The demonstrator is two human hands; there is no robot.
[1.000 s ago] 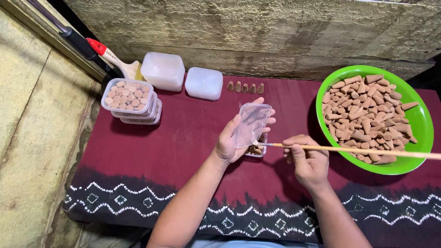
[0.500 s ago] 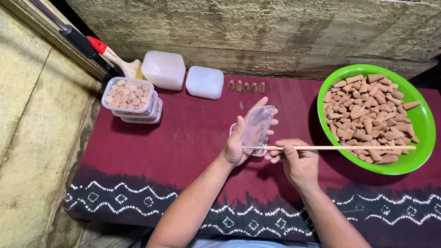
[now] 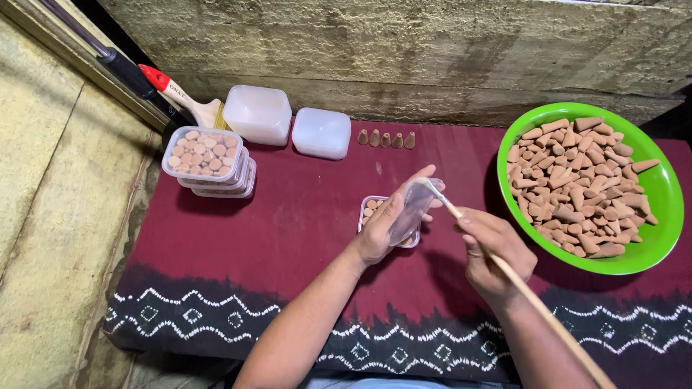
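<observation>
floor: pale stone slabs are seen at the far left, beside the table.
brush (image 3: 180,97): a red-handled brush is laid at the far left corner, against the wall.
filled tubs (image 3: 209,158): three clear tubs packed with brown cones are stacked at the left; these look finished.
white tubs (image 3: 288,122): two frosted tubs are stood at the far edge, just right of the brush, bottoms up as far as can be told.
loose cones (image 3: 386,138): four cones are lined upright at the far edge, just right of the white tubs.
open tub (image 3: 375,212): a clear tub with a few cones in it is set mid-table, partly hidden under the left hand; it looks only partly filled.
left hand (image 3: 386,227): a clear lid (image 3: 411,209) is held tilted above the open tub, pinched between thumb and fingers.
right hand (image 3: 494,252): it is closed around a thin wooden stick (image 3: 533,295), whose tip is touched to the lid's upper edge.
green bowl (image 3: 652,216): a large heap of cones is held at the right, well apart from the open tub; much seems left to pack.
cloth (image 3: 288,245): a maroon cloth with a white pattern along the near edge is spread over the table.
in the way: the open tub is covered by the lid and the left hand.
</observation>
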